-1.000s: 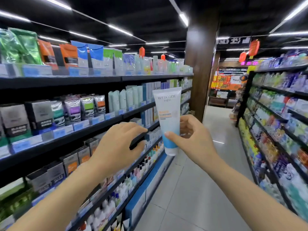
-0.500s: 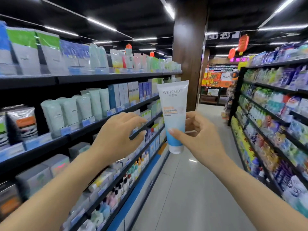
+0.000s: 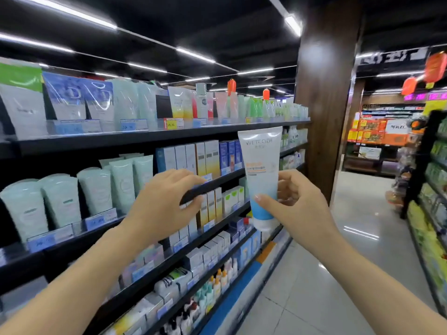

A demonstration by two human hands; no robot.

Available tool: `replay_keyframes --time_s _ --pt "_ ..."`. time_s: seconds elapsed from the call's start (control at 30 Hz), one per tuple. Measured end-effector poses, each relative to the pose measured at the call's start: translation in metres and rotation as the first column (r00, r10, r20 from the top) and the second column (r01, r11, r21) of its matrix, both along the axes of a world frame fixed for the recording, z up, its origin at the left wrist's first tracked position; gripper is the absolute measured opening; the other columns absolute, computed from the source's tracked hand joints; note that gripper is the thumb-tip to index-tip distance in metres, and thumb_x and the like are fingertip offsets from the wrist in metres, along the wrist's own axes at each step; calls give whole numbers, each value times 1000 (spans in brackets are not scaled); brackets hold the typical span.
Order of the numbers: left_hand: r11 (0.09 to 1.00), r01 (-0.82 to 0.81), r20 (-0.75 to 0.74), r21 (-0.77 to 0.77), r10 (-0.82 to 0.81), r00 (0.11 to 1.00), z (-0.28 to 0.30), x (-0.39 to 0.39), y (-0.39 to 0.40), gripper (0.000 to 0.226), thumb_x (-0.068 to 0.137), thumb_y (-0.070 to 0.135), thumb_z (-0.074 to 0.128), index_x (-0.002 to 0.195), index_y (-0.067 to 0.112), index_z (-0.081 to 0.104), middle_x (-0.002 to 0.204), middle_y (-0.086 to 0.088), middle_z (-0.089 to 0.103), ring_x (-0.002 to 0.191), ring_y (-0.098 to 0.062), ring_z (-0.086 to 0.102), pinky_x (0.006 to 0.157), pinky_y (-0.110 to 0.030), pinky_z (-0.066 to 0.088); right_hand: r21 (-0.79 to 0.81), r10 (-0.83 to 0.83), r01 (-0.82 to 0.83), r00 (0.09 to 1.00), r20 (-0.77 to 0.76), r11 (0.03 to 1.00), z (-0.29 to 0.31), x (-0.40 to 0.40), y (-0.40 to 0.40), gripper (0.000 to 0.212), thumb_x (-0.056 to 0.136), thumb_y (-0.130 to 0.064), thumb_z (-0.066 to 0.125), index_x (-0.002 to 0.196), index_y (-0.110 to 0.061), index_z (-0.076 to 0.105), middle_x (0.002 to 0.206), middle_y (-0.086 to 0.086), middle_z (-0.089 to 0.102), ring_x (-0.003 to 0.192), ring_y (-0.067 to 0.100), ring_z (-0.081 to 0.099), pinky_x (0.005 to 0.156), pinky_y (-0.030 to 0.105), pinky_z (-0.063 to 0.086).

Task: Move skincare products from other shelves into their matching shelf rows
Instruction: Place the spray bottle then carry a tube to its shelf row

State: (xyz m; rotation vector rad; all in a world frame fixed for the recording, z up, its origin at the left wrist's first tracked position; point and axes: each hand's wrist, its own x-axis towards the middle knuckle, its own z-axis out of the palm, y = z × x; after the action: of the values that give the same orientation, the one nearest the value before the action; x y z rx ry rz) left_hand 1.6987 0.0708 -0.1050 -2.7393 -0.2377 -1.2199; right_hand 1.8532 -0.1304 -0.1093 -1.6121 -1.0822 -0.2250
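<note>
Pale green tubes stand in a row on the left shelving's second shelf. Left hand hangs before that shelf's edge, fingers loosely curled, holding nothing. Right hand pinches the white-and-blue tube upright, cap down, between thumb and fingers, held in the aisle just off the shelf front. Wooden pillar stands far right.

A retail shop aisle. Black shelving left of the grip carries rows of tubes and boxed cosmetics behind price tags; stocked racks stand to its right, with ceiling strip lights overhead.
</note>
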Motion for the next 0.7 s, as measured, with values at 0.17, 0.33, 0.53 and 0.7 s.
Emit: replay_keyframes --time_s 0.17,0.33,0.53,0.7 --pt "992 -120 38 24 119 992 11 40 62 39 85 40 50 113 18 65 110 1 67 102 -20 61 88 -30 43 4 51 -51 999 4 999 4 66 65 32 70 -46 72 94 -44 50 96 -22 63 91 3 62 76 25 55" --pt "972 -234 93 0 233 968 29 70 119 39 82 37 55 115 18 64 112 -1 65 105 -24 59 91 -44 49 16 142 -142 990 -1 990 14 117 121 33 74 -36 74 99 -38 53 95 -18 65 87 -4 61 68 16 53" --pt "910 -408 161 77 393 905 42 100 174 51 82 43 44 118 13 63 113 -6 65 106 -26 58 94 -42 44 51 267 -268 963 19 962 32 171 199 34 75 -30 76 95 -41 51 94 -18 63 84 -9 58 67 10 49" --pt "791 -596 217 140 563 797 50 114 216 47 86 41 48 116 8 63 117 -10 62 110 -31 55 97 -45 40 56 415 -420 906 86 906 57 205 262 37 76 -32 74 107 -30 54 99 -13 64 88 -1 61 70 15 52"
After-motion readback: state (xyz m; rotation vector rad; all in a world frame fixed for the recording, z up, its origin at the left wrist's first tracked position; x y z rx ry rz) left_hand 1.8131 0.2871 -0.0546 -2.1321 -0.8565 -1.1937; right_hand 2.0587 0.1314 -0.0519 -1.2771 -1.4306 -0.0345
